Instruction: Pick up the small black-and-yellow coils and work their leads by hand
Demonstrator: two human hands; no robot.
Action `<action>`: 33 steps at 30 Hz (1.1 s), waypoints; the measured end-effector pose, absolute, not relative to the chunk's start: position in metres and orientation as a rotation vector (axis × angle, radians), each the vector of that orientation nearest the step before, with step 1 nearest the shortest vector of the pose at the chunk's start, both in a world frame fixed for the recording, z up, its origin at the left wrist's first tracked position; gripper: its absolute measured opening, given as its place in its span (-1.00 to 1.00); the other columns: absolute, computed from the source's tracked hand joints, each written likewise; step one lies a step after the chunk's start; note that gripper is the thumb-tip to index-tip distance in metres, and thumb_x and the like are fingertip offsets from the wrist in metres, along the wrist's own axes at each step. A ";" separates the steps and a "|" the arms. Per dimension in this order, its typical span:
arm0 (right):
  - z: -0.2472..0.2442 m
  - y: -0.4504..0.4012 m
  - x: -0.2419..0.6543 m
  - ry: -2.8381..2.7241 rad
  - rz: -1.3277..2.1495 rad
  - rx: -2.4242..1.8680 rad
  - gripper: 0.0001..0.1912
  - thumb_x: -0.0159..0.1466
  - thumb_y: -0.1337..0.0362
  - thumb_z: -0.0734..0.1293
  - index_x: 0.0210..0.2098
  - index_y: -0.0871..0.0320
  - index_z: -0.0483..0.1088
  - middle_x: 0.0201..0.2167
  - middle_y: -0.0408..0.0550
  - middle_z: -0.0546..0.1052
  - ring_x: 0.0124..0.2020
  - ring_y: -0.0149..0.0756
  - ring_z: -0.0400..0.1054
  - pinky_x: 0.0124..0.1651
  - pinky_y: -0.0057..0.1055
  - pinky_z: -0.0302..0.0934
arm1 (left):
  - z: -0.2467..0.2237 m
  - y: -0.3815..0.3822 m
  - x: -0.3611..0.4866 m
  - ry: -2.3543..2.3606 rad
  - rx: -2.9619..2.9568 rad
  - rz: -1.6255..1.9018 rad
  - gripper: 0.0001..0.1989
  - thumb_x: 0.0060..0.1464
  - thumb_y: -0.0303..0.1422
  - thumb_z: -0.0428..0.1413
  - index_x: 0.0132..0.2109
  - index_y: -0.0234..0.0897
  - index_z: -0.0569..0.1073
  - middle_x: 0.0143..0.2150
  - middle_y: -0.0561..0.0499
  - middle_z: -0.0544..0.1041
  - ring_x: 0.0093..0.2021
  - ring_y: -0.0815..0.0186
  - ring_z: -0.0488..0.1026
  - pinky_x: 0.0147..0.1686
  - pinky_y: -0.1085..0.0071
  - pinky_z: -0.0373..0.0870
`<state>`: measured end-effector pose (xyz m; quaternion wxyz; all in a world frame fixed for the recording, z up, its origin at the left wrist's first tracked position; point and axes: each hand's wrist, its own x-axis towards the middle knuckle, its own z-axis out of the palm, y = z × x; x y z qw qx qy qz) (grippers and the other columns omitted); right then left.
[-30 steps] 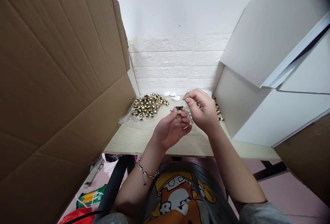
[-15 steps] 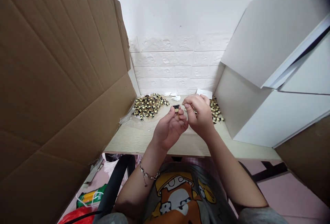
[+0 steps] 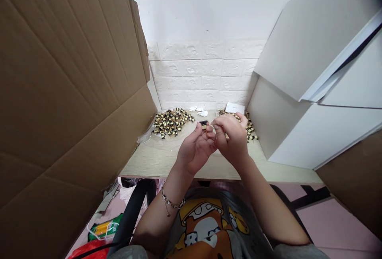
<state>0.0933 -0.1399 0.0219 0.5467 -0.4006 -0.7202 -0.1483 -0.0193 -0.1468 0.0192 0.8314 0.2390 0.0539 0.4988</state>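
Observation:
Between the thumb and fingers of my left hand point(image 3: 195, 148) is a small coil transformer point(image 3: 204, 123), with a black pinned top, a yellow body and thin leads hanging below. My right hand point(image 3: 232, 136) is beside it on the right, thumb and index finger pinched together close to the coil's pins. What that pinch holds is too fine to make out. Similar black-and-yellow coils lie in a left pile point(image 3: 171, 123) and a right pile point(image 3: 250, 128), the latter partly hidden behind my right hand.
A large cardboard sheet point(image 3: 74, 72) walls the left side, and white boxes point(image 3: 286, 119) stand at the right. White scraps point(image 3: 203, 113) and a white card point(image 3: 235, 108) lie toward the brick-patterned wall point(image 3: 191, 68). The pale tabletop point(image 3: 158, 163) ends near my forearms.
My right hand has shifted slightly down, its fingers still pinched, and more of the right pile shows behind it. My left hand keeps the coil transformer in nearly the same place.

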 end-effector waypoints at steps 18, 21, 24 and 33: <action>0.045 -0.159 0.094 -1.688 -0.318 -0.692 -0.87 0.09 0.38 0.27 -0.37 0.07 0.40 -0.50 -0.15 0.35 -0.41 -0.42 0.24 -0.32 -0.38 0.18 | 0.029 -0.158 -0.026 0.230 0.821 1.236 -0.85 -0.10 -0.38 0.11 -0.31 -0.32 0.42 -0.43 0.07 0.37 -0.37 0.49 0.30 -0.22 0.47 0.24; 0.043 -0.158 0.096 -1.674 -0.371 -0.696 -0.87 0.09 0.37 0.27 -0.37 0.04 0.40 -0.50 -0.16 0.33 -0.43 -0.43 0.23 -0.34 -0.38 0.17 | 0.029 -0.157 -0.026 0.231 0.854 1.259 -0.85 -0.10 -0.39 0.11 -0.30 -0.33 0.43 -0.41 0.05 0.38 -0.36 0.48 0.31 -0.22 0.48 0.24; 0.042 -0.158 0.097 -1.681 -0.397 -0.696 -0.84 0.09 0.37 0.27 -0.34 0.01 0.39 -0.49 -0.17 0.33 -0.42 -0.43 0.23 -0.34 -0.39 0.16 | 0.029 -0.157 -0.026 0.241 0.904 1.279 -0.84 -0.09 -0.39 0.10 -0.29 -0.34 0.44 -0.37 0.02 0.40 -0.32 0.45 0.32 -0.21 0.48 0.22; 0.039 -0.157 0.102 -1.744 -0.459 -0.711 -0.86 0.09 0.37 0.27 -0.36 0.01 0.36 -0.50 -0.19 0.33 -0.42 -0.43 0.22 -0.27 -0.35 0.11 | 0.029 -0.156 -0.026 0.318 0.943 1.309 -0.84 -0.14 -0.41 0.13 -0.32 -0.36 0.46 -0.38 -0.01 0.45 -0.33 0.45 0.33 -0.26 0.51 0.19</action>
